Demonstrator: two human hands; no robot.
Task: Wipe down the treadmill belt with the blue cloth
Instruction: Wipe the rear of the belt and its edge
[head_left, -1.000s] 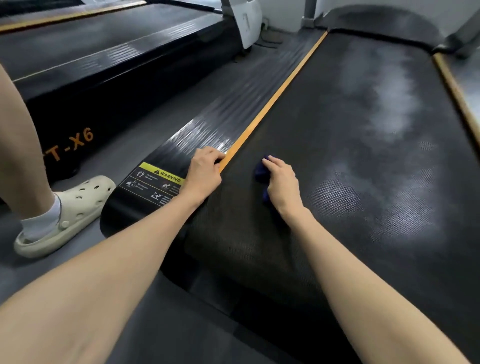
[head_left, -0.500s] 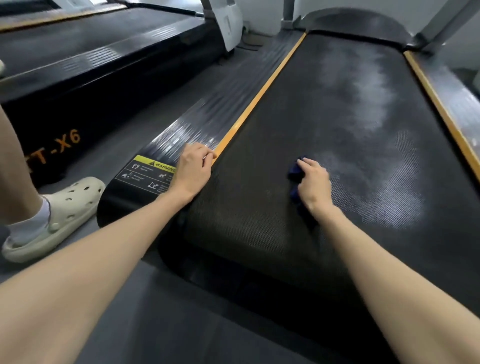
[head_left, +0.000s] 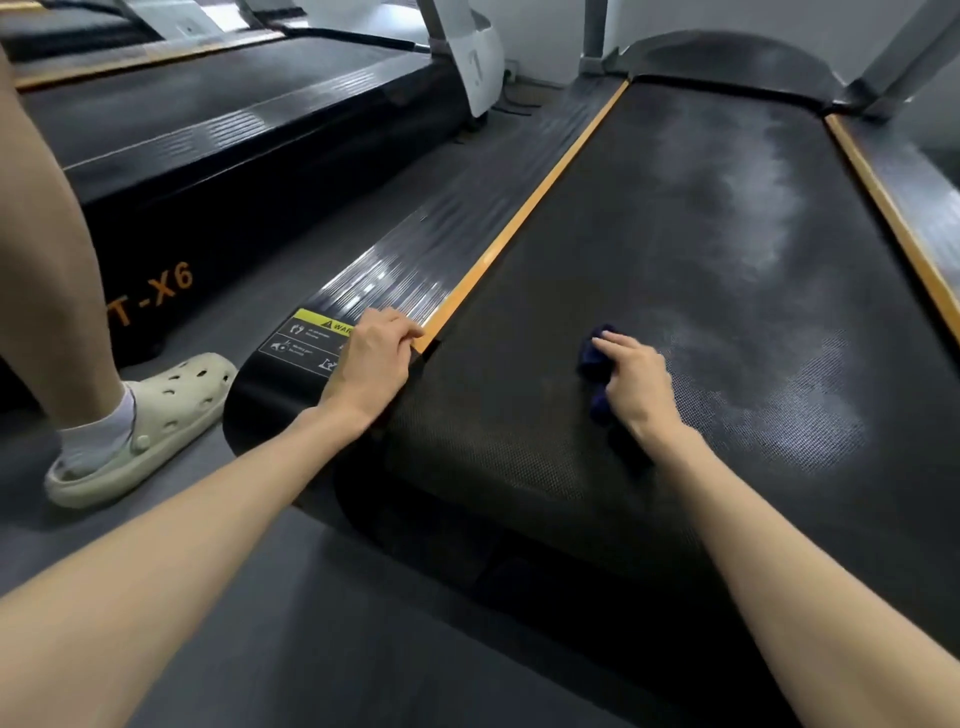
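Observation:
The black treadmill belt (head_left: 727, 249) stretches away from me, with pale dusty patches down its middle and right. My right hand (head_left: 636, 384) grips the bunched dark blue cloth (head_left: 595, 358) and presses it on the belt near the rear end, just left of a pale patch. Most of the cloth is hidden under the hand. My left hand (head_left: 371, 358) rests with curled fingers on the left side rail (head_left: 415, 260), its knuckles at the orange strip (head_left: 519, 218); it holds nothing.
A yellow warning sticker (head_left: 306, 335) sits on the rail beside my left hand. A second treadmill (head_left: 218, 156) stands to the left across a grey floor gap. A person's leg in a cream clog (head_left: 156, 415) stands there. Another orange strip (head_left: 893, 218) edges the belt's right side.
My right hand has slid the cloth to the right, from beside the left orange strip towards the belt's middle. My left hand has stayed on the rail.

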